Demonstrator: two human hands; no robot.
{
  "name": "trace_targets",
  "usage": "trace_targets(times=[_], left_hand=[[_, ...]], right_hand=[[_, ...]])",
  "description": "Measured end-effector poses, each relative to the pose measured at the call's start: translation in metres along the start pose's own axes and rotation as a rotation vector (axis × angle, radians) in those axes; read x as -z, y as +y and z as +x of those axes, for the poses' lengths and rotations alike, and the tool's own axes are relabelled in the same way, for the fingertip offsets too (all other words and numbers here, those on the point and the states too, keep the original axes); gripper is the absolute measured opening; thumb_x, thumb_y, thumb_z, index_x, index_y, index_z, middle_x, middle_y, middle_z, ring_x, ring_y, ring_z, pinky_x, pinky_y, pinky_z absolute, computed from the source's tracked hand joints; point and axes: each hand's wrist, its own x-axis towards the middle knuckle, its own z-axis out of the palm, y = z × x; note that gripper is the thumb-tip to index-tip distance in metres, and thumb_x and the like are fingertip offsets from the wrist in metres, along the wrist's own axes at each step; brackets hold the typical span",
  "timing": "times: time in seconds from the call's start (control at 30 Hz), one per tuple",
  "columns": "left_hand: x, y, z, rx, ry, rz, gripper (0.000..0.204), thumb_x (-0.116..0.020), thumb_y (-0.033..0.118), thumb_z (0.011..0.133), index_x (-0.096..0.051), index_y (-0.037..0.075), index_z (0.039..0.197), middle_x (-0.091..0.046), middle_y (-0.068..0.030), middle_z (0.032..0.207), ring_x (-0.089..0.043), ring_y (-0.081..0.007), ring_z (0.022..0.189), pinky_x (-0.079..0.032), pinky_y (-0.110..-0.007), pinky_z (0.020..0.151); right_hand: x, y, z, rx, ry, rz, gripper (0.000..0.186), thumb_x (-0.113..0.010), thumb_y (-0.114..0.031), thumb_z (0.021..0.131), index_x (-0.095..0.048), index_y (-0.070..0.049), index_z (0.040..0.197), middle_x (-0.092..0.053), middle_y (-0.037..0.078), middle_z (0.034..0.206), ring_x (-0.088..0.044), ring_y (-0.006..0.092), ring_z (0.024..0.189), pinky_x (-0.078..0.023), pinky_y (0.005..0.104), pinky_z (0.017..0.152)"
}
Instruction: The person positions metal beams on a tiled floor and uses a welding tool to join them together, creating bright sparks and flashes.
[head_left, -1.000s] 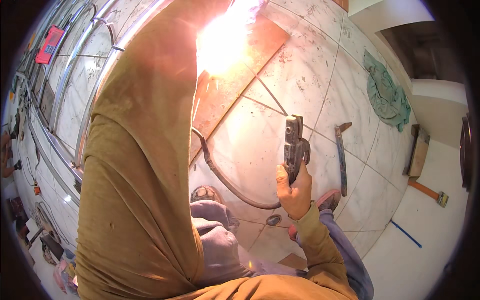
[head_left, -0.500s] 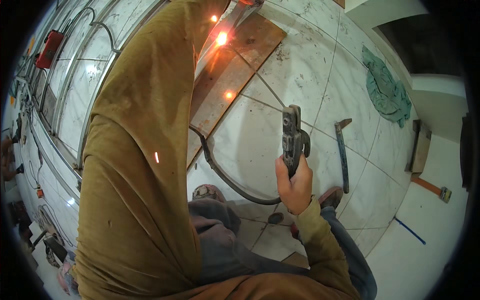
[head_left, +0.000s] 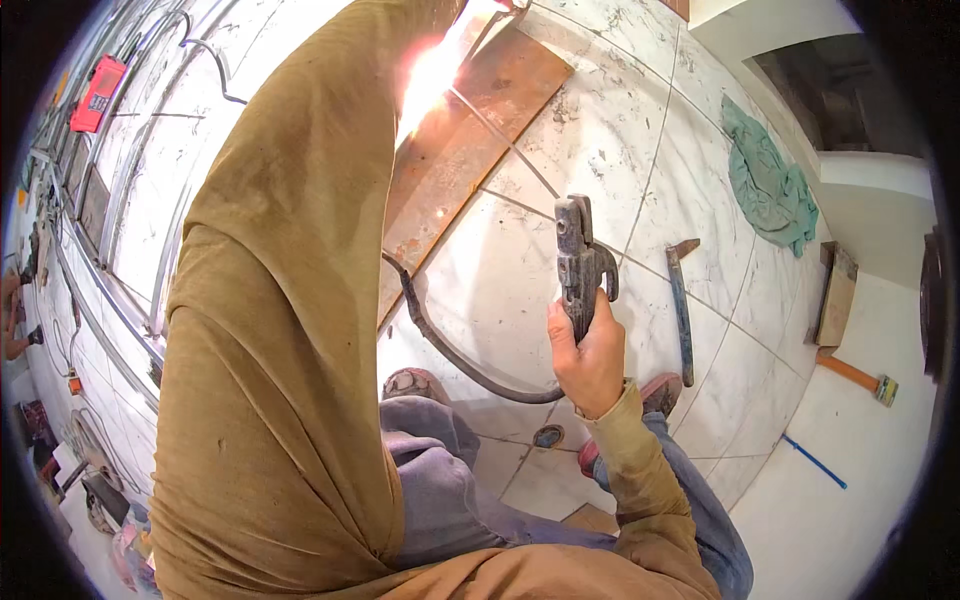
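My right hand is closed around the grip of a worn, dark welding electrode holder. A thin welding rod runs from its jaws up and left to a blazing white-pink glare, where it meets a metal piece at the top. Below the glare lies a rusty brown board or plate on the tiles. From beneath my right hand a thick black cable curves left. My left arm, in a loose brown sleeve, reaches up toward the glare; its hand does not show.
A blue-handled chipping hammer lies right of the holder. Further right are a green cloth, a brush and a blue rod. Metal frame bars and a red box occupy the left. A person's hand shows at the far left edge.
The small orange glow and sparks have become a large, bright glare that lights the room. The holder and rod have shifted slightly up and left with my right hand.
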Motion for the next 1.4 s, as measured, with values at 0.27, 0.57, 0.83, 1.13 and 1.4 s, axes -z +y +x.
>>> trace_targets(times=[0.27, 0.57, 0.83, 1.13, 1.4], left_hand=[[0.024, 0.027, -0.033, 0.022, 0.027, 0.070, 0.095, -0.094, 0.044, 0.059, -0.053, 0.009, 0.137, -0.063, -0.0190, 0.132, -0.058, -0.0357, 0.126, -0.047, -0.049, 0.105], [0.012, -0.010, 0.002, -0.024, 0.032, -0.034, 0.095, -0.096, 0.042, 0.055, -0.055, 0.007, 0.133, -0.064, -0.0190, 0.128, -0.060, -0.0370, 0.122, -0.051, -0.047, 0.100], [0.018, 0.020, -0.029, -0.052, 0.076, 0.008, 0.087, -0.097, 0.040, 0.055, -0.059, 0.006, 0.126, -0.067, -0.0186, 0.119, -0.063, -0.0352, 0.114, -0.053, -0.046, 0.095], [0.013, 0.012, -0.019, -0.096, 0.053, -0.031, 0.084, -0.096, 0.040, 0.055, -0.059, 0.006, 0.122, -0.067, -0.0181, 0.116, -0.064, -0.0340, 0.110, -0.053, -0.045, 0.092], [0.010, 0.011, -0.015, -0.130, 0.040, -0.057, 0.080, -0.096, 0.039, 0.055, -0.060, 0.006, 0.119, -0.067, -0.0175, 0.112, -0.064, -0.0329, 0.107, -0.053, -0.044, 0.090]], right_hand=[[0.001, 0.000, -0.002, 0.011, 0.000, 0.001, 0.023, -0.066, -0.015, 0.094, -0.053, 0.005, 0.098, -0.058, 0.015, 0.060, -0.061, 0.0265, 0.050, -0.043, 0.0382, 0.047], [-0.003, -0.001, -0.003, 0.015, -0.031, 0.013, 0.024, -0.066, -0.015, 0.094, -0.053, 0.005, 0.096, -0.060, 0.017, 0.060, -0.065, 0.0332, 0.053, -0.045, 0.0404, 0.047], [0.002, 0.005, -0.006, -0.002, -0.014, -0.036, 0.025, -0.066, -0.014, 0.093, -0.053, 0.006, 0.100, -0.061, 0.018, 0.061, -0.066, 0.0340, 0.054, -0.046, 0.0401, 0.048], [0.008, -0.001, -0.012, -0.070, 0.009, 0.106, 0.021, -0.063, -0.013, 0.095, -0.057, 0.003, 0.106, -0.064, 0.011, 0.070, -0.064, 0.0188, 0.060, -0.050, 0.0329, 0.058], [0.005, -0.002, -0.007, -0.034, 0.007, 0.056, 0.019, -0.064, -0.013, 0.094, -0.057, 0.003, 0.102, -0.065, 0.013, 0.070, -0.066, 0.0221, 0.061, -0.049, 0.0353, 0.056]])
